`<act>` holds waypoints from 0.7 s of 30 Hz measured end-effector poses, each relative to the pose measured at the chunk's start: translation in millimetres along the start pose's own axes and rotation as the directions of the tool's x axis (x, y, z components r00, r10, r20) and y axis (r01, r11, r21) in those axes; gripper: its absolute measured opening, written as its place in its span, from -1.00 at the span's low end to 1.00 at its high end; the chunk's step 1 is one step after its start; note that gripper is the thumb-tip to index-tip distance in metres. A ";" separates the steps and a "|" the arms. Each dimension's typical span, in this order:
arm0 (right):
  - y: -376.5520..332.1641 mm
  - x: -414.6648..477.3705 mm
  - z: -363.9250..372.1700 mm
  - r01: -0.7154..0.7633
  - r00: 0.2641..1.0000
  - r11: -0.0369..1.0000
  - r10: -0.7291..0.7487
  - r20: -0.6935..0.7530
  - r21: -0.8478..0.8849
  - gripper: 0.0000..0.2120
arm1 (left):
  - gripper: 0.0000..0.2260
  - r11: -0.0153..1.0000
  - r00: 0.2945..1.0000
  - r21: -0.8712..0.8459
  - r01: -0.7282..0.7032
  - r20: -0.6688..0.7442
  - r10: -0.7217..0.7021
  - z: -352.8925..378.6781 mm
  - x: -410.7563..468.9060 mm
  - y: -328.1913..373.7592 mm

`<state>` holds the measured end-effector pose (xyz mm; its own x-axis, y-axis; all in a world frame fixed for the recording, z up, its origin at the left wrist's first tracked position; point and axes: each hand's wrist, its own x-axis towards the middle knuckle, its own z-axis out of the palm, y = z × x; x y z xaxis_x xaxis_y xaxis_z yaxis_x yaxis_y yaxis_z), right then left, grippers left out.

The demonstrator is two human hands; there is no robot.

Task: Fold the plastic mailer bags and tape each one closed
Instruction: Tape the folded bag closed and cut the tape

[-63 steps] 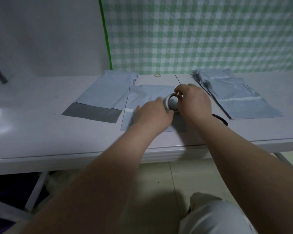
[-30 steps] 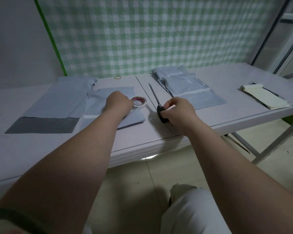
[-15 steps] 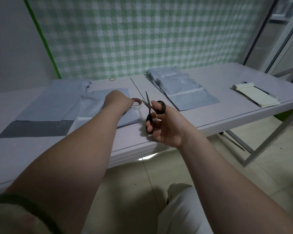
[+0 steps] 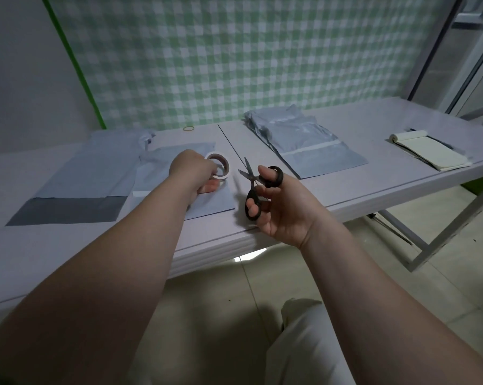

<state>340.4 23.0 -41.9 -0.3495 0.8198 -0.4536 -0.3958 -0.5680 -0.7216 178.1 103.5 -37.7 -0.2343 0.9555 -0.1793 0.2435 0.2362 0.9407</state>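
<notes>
A folded grey mailer bag (image 4: 207, 198) lies on the white table (image 4: 346, 187) in front of me. My left hand (image 4: 195, 170) grips a white tape roll (image 4: 219, 165), lifted and tilted just above that bag. To its right, my right hand (image 4: 279, 207) holds black scissors (image 4: 252, 190) with thumb and fingers through the handles; the blades are slightly apart and point toward the tape roll. An unfolded mailer bag (image 4: 84, 179) with a dark grey end lies at the left.
A stack of grey mailer bags (image 4: 304, 143) lies at the back right. Further right sits a cream notepad (image 4: 429, 151). A yellow rubber band (image 4: 188, 128) lies near the checked wall. My knee (image 4: 304, 343) shows below the table's front edge.
My right hand let go of the tape roll, picked the scissors up off the table and raised them toward the roll. My left hand took the roll and lifted it off the bag.
</notes>
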 end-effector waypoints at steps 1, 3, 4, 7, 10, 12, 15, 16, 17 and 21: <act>1.6 -0.1 0.8 0.004 1.000 1.000 -0.005 0.012 0.027 -0.69 | -0.82 1.000 1.000 0.018 -0.022 -0.012 0.022 -3.0 -0.7 -3.0; 4.6 -0.1 2.9 0.013 1.000 0.997 -0.015 0.023 0.074 -0.70 | -0.82 0.999 0.999 -0.008 -0.044 -0.016 0.044 -8.0 0.9 -10.1; 5.9 0.0 4.1 0.013 0.999 0.996 -0.016 0.029 0.093 -0.70 | -0.82 0.998 0.999 -0.047 -0.045 -0.011 0.045 -9.9 0.7 -12.9; 8.3 0.5 8.3 -0.003 0.998 0.987 -0.006 0.056 0.160 -0.72 | -0.85 0.988 0.999 -0.150 -0.044 0.018 0.048 -13.0 0.1 -20.9; 9.7 -1.0 11.9 -0.014 0.998 0.980 0.001 0.066 0.200 -0.73 | -0.86 0.980 0.997 -0.186 -0.070 0.028 0.077 -14.3 -1.6 -24.9; 10.5 -3.8 14.3 -0.012 0.997 0.979 -0.003 0.073 0.202 -0.74 | -0.85 0.978 0.996 -0.192 -0.078 0.030 0.086 -14.5 -2.0 -25.4; 10.8 -6.8 15.8 -0.005 0.998 0.978 -0.008 0.060 0.209 -0.75 | -0.84 0.979 0.996 -0.189 -0.080 0.030 0.087 -14.2 -2.2 -25.9; 10.8 -7.2 15.9 -0.004 0.998 0.978 -0.008 0.057 0.209 -0.75 | -0.84 0.978 0.996 -0.193 -0.078 0.031 0.085 -14.3 -1.7 -26.2; 10.8 -7.4 16.1 -0.004 0.998 0.978 -0.007 0.056 0.208 -0.75 | -0.84 0.977 0.996 -0.198 -0.075 0.031 0.083 -14.2 -1.2 -26.6; 12.4 -5.4 17.2 -0.005 0.999 0.980 -0.003 0.040 0.201 -0.74 | -0.84 0.977 0.997 -0.200 -0.074 0.023 0.080 -13.4 -0.4 -27.1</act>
<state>322.8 10.3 -39.4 -0.3815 0.8182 -0.4301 -0.5566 -0.5748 -0.5998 159.0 94.3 -59.3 -0.1922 0.9752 -0.1101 0.0671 0.1250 0.9899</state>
